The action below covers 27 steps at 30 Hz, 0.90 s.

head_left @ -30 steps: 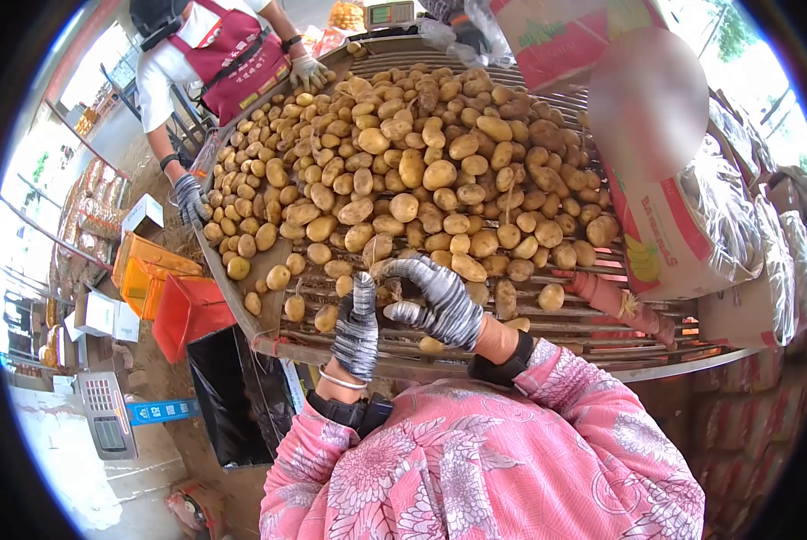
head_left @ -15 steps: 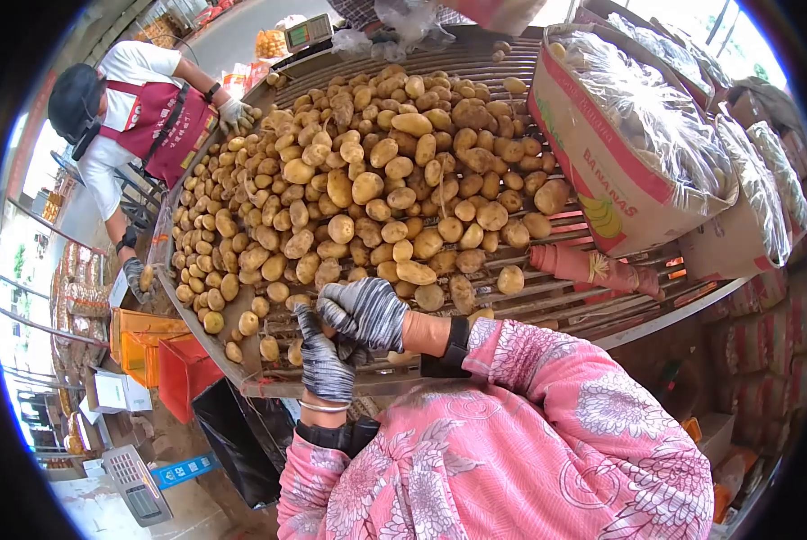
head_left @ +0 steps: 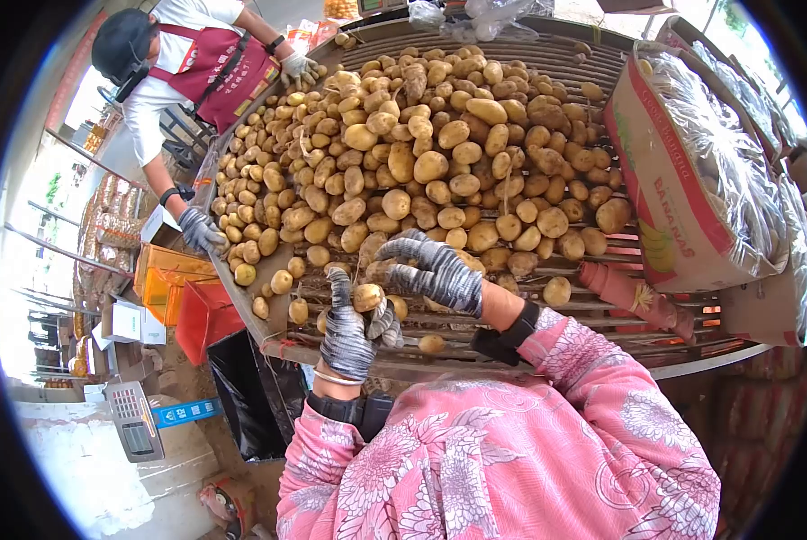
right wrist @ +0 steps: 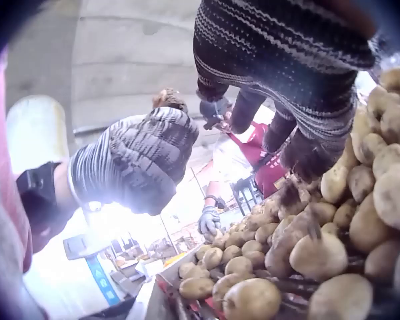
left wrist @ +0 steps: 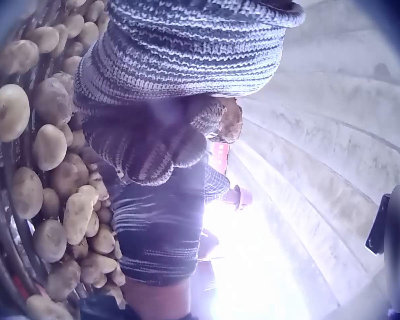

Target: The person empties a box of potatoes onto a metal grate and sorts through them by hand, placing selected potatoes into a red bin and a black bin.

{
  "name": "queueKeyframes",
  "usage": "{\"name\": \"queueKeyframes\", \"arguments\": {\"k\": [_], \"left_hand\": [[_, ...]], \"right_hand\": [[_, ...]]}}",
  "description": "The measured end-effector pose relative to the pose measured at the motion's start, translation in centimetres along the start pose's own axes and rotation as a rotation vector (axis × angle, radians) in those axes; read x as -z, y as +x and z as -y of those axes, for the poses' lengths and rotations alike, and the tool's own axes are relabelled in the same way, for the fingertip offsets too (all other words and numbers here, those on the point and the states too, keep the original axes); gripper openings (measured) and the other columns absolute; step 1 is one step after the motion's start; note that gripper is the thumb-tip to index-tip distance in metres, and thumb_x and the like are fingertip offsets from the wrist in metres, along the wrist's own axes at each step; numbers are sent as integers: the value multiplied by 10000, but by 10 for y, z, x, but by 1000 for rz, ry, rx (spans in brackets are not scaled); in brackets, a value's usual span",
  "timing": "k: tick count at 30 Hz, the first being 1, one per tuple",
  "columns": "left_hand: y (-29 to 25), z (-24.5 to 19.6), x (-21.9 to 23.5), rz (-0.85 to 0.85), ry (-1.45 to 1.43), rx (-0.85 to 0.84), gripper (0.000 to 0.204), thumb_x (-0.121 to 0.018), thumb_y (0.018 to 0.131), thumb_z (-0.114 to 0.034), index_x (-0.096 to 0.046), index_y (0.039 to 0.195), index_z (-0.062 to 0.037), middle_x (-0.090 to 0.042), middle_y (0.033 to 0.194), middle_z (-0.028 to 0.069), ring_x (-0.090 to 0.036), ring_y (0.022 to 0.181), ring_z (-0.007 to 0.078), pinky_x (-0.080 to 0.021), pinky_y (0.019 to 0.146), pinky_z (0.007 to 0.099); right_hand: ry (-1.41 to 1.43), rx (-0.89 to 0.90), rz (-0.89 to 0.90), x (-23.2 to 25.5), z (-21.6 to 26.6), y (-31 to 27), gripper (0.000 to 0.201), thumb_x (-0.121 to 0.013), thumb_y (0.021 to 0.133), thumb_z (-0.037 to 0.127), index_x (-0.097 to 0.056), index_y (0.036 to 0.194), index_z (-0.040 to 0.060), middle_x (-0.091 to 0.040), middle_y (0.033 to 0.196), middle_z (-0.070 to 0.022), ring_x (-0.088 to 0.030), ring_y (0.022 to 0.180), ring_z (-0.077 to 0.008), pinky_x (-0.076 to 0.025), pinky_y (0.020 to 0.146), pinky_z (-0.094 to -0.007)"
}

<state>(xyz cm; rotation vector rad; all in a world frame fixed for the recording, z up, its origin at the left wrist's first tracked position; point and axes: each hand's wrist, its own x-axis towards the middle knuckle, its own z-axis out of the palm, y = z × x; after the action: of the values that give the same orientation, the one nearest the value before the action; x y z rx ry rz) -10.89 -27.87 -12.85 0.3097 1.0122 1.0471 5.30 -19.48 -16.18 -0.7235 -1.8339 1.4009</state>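
My left hand (head_left: 349, 328), in a grey-and-white striped knit glove, grips a potato (head_left: 367, 297) at the near edge of the slatted table. Brown skin of that potato (right wrist: 170, 100) shows above the curled fingers in the right wrist view; the left wrist view shows mainly the glove's knit (left wrist: 180, 60). To its right, my gloved right hand (head_left: 444, 274) reaches over the near side of the potato heap (head_left: 403, 162). Its fingers are spread and loosely bent, pointing down close over several potatoes (right wrist: 320, 257) in the right wrist view.
Another person (head_left: 210, 72) in a red apron stands at the far left, gloved hands at the heap. A banana carton (head_left: 655, 193) and a pinkish-red roll (head_left: 637, 301) lie on the right. Orange (head_left: 174, 279) and red crates (head_left: 210, 315) stand left of the table, beside a scale (head_left: 133, 423).
My hands came together half a second ago, then parted. The right hand has moved right over the heap, and the potato in the left hand now shows. The head view has swung left and back.
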Motion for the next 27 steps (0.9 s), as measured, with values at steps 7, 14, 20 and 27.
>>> {"name": "queueKeyframes", "arguments": {"k": [7, 14, 20, 27], "left_hand": [[17, 20, -9, -382, 39, -102, 748, -350, 838, -747, -621, 700, -63, -516, 506, 24, -529, 448, 181, -474, 464, 280], [8, 19, 3, 185, -189, 106, 687, -355, 878, -689, -592, 691, -72, -403, 432, -21, -371, 328, 130, -408, 424, 282], [14, 17, 9, 238, -66, -53, 594, -387, 926, -601, -596, 931, -45, -587, 718, 14, -557, 578, 106, -507, 605, 253], [14, 10, 19, -87, 175, -309, 449, -510, 937, -458, -563, 1078, -35, -615, 967, 43, -607, 858, 121, -519, 745, 264]], "right_hand": [[-485, 208, 11, -9, 25, -8, 413, -600, 829, 455, -624, 1008, 84, -594, 917, -123, -611, 802, -332, -496, 652, -421], [-327, 283, -81, -14, 16, -15, 269, -565, 872, 329, -644, 904, 73, -611, 858, -95, -619, 760, -298, -492, 632, -390], [315, -94, -97, -20, 17, -15, 200, -575, 915, 198, -638, 937, 10, -617, 770, -52, -575, 671, -147, -477, 616, -295], [634, -235, 72, -5, 6, -13, 269, -633, 892, 195, -606, 1102, 29, -634, 863, -20, -573, 756, -75, -489, 677, -234]]}}
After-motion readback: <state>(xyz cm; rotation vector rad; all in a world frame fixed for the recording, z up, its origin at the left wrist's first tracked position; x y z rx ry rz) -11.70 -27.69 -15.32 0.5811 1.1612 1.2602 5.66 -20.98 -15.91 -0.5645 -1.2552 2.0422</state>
